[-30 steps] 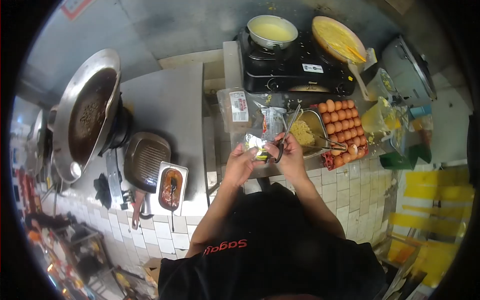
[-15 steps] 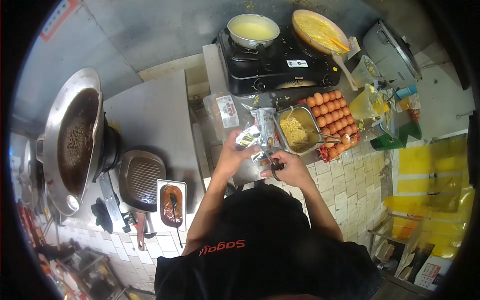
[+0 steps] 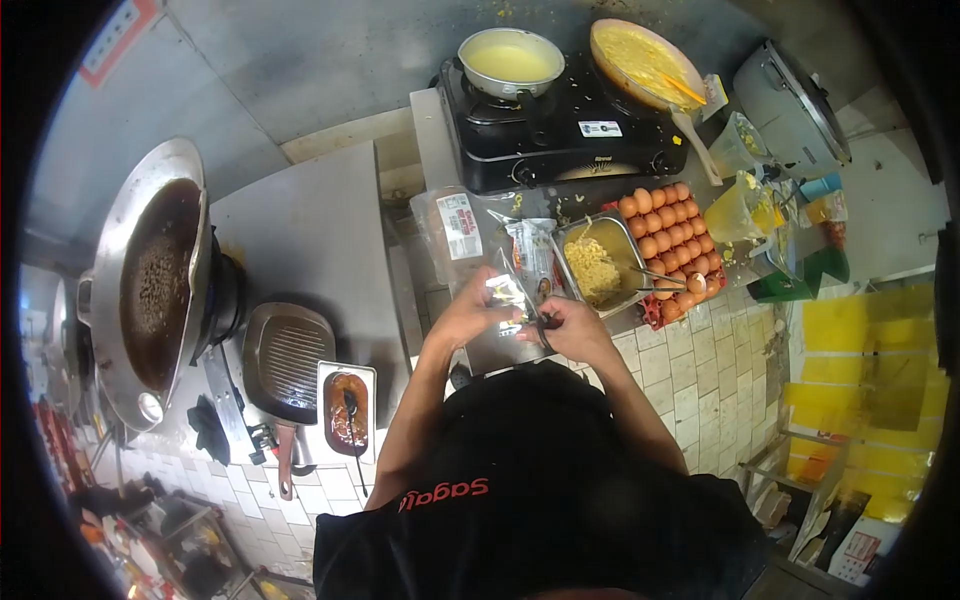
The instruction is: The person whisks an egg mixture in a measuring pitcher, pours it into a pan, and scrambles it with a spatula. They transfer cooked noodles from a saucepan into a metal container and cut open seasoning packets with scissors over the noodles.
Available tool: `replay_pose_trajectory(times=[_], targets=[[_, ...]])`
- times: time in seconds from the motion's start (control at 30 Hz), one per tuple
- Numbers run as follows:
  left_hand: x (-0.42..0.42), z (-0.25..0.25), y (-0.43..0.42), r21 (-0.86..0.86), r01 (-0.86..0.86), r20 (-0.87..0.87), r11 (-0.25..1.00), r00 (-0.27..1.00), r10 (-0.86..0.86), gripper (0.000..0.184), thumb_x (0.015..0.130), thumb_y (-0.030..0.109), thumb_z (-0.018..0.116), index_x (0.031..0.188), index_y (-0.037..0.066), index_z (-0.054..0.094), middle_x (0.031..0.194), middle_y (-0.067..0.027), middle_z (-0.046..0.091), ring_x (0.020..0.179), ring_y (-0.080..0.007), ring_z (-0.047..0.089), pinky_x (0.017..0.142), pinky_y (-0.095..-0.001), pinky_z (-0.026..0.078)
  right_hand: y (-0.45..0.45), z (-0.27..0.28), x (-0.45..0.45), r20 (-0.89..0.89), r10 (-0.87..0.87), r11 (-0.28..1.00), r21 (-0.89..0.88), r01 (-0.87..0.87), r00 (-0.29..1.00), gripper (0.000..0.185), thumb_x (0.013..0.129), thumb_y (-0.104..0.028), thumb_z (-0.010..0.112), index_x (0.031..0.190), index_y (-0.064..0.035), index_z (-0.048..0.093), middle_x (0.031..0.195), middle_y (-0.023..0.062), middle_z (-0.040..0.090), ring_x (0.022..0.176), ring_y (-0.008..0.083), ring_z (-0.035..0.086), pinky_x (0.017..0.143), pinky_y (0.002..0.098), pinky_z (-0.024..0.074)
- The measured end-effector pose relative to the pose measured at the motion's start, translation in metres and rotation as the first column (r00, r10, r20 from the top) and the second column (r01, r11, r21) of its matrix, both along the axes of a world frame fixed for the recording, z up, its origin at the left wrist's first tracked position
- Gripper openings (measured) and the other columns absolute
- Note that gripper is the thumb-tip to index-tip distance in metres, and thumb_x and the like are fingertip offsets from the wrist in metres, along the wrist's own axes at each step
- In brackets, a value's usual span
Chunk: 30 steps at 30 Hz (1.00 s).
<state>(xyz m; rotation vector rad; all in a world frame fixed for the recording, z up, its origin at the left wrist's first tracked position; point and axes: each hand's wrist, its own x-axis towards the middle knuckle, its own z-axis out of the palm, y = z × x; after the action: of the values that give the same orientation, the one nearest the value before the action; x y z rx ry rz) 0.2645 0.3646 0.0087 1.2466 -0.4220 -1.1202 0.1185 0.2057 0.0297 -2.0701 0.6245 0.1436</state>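
My left hand [image 3: 466,312] is closed on a shiny silver packet [image 3: 509,296], held up above the counter's front edge. Black-handled scissors [image 3: 545,324] are in my right hand [image 3: 574,332], right beside the packet's lower right edge. Whether the blades touch the packet cannot be made out. Behind the hands lies another printed packet [image 3: 535,252]. To its right, a metal container [image 3: 640,293] holds pale yellow shreds [image 3: 592,268] and a pair of tongs. A clear plastic bag with a white label [image 3: 458,226] lies behind my left hand.
A tray of brown eggs [image 3: 672,235] stands right of the container. At the back, a black gas stove [image 3: 600,160] bears a saucepan [image 3: 512,62] and a frying pan [image 3: 640,70]. Leftward are a large wok [image 3: 155,290], a grill pan [image 3: 288,350] and a sauce tray [image 3: 347,412].
The silver packet has turned and looks narrower. My right hand has come closer to it with the scissors. The whole view has shifted slightly.
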Motion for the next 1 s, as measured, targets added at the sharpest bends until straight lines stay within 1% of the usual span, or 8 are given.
replay_pose_trajectory(times=[0.1,0.33,0.5,0.6,0.73,0.8,0.87,1.0], targets=[[0.003,-0.011,0.005,0.060,0.030,0.051,0.998,0.998,-0.033,0.069,0.072,0.006,0.080,0.128,0.000,0.040,0.103,-0.0113,0.061,0.093,-0.0174,0.060,0.083,-0.0307,0.047,-0.004,0.009,0.003,-0.189,-0.028,0.985,-0.171,-0.005,0.982,0.041,0.072,-0.028,0.070,0.110,-0.0125,0.066,0.098,0.0156,0.070,0.092,0.0327,0.067,0.081,0.0411,0.0519],[0.017,-0.009,0.020,0.011,-0.218,0.104,0.976,0.971,0.216,0.052,0.084,0.001,0.068,0.128,0.004,0.041,0.108,-0.0113,0.061,0.091,-0.0167,0.060,0.077,-0.0295,0.049,0.007,0.003,0.022,-0.426,0.082,0.931,-0.289,-0.221,0.901,0.077,0.079,-0.042,0.062,0.134,0.0087,0.043,0.106,0.0299,0.064,0.105,0.0410,0.062,0.095,0.0474,0.0465],[0.018,0.012,-0.030,0.203,-0.018,0.538,0.979,0.837,-0.097,0.050,0.083,0.012,0.069,0.125,0.004,0.043,0.114,-0.0153,0.058,0.094,-0.0173,0.061,0.074,-0.0338,0.049,0.006,-0.055,0.018,-0.199,0.073,0.853,-0.495,-0.164,0.977,0.039,0.086,-0.022,0.059,0.112,0.0064,0.052,0.086,0.0283,0.066,0.084,0.0395,0.067,0.076,0.0493,0.0514],[0.002,0.039,-0.078,0.192,0.055,0.784,0.980,0.593,-0.187,0.051,0.081,0.007,0.066,0.126,0.004,0.042,0.107,-0.0247,0.062,0.092,-0.0295,0.067,0.073,-0.0419,0.051,0.004,-0.035,-0.002,0.013,0.174,0.895,-0.419,-0.153,0.985,0.032,0.095,-0.028,0.047,0.100,0.0015,0.059,0.085,0.0214,0.067,0.081,0.0411,0.066,0.073,0.0487,0.0529],[-0.014,0.032,-0.135,0.318,0.071,0.858,0.945,0.402,-0.319,0.049,0.080,0.003,0.058,0.126,0.005,0.041,0.093,-0.0313,0.063,0.091,-0.0428,0.064,0.074,-0.0508,0.050,-0.038,0.031,-0.045,0.084,0.155,0.980,-0.141,-0.142,0.984,0.026,0.088,-0.023,0.065,0.107,-0.0060,0.061,0.080,0.0153,0.068,0.075,0.0329,0.067,0.072,0.0424,0.0528],[-0.021,0.037,-0.155,0.501,0.054,0.800,0.864,0.352,-0.486,0.048,0.080,0.003,0.056,0.126,0.007,0.041,0.093,-0.0326,0.062,0.095,-0.0442,0.061,0.075,-0.0542,0.048,-0.068,0.037,-0.050,0.226,-0.199,0.956,-0.171,0.240,0.954,0.021,0.084,-0.019,0.070,0.098,-0.0034,0.066,0.080,0.0140,0.067,0.077,0.0309,0.067,0.073,0.0371,0.0525],[-0.028,0.025,-0.162,0.400,0.055,0.893,0.915,0.201,-0.403,0.048,0.080,0.003,0.055,0.126,0.006,0.041,0.090,-0.0276,0.064,0.091,-0.0425,0.063,0.070,-0.0527,0.051,-0.103,0.023,-0.036,0.519,-0.117,0.882,-0.337,0.328,0.847,0.017,0.084,-0.016,0.069,0.094,-0.0025,0.067,0.081,0.0145,0.068,0.078,0.0295,0.067,0.072,0.0361,0.0525],[-0.031,0.006,-0.173,0.289,0.036,0.957,0.957,0.024,-0.290,0.052,0.077,0.003,0.058,0.126,0.006,0.042,0.091,-0.0234,0.064,0.089,-0.0398,0.064,0.069,-0.0488,0.054,-0.151,0.022,-0.017,0.389,0.086,0.961,-0.275,0.027,0.917,0.016,0.081,-0.012,0.065,0.094,-0.0040,0.068,0.084,0.0187,0.068,0.079,0.0363,0.066,0.074,0.0422,0.0514]])
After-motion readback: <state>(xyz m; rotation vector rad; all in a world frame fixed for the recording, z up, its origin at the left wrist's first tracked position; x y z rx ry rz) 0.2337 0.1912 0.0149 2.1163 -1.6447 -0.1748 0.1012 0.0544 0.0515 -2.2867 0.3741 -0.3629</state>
